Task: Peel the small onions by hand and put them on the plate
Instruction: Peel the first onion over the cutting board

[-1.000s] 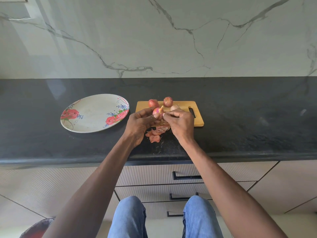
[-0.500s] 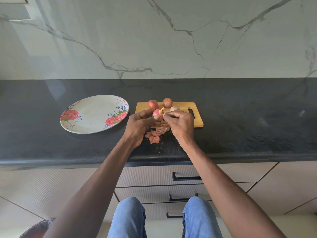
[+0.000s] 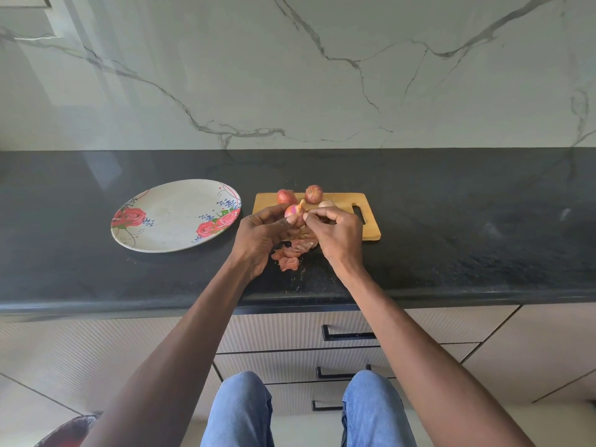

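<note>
My left hand (image 3: 258,235) grips a small, partly peeled onion (image 3: 294,211) just in front of the wooden cutting board (image 3: 346,201). My right hand (image 3: 338,233) pinches the skin at that onion's right side. Two unpeeled reddish onions (image 3: 285,196) (image 3: 313,194) sit at the board's far edge, and a paler one (image 3: 327,204) lies partly hidden behind my right hand. A white plate with red roses (image 3: 175,216) lies to the left of the board with nothing on it.
Torn onion skins (image 3: 290,254) lie on the black countertop (image 3: 467,227) under my hands. A marble wall rises behind the counter. Drawers with black handles (image 3: 346,335) sit below the counter edge, and my knees in blue jeans are in front of them.
Barely anything has moved; both hands stay on the same onion, with only slight finger shifts at its skin.
</note>
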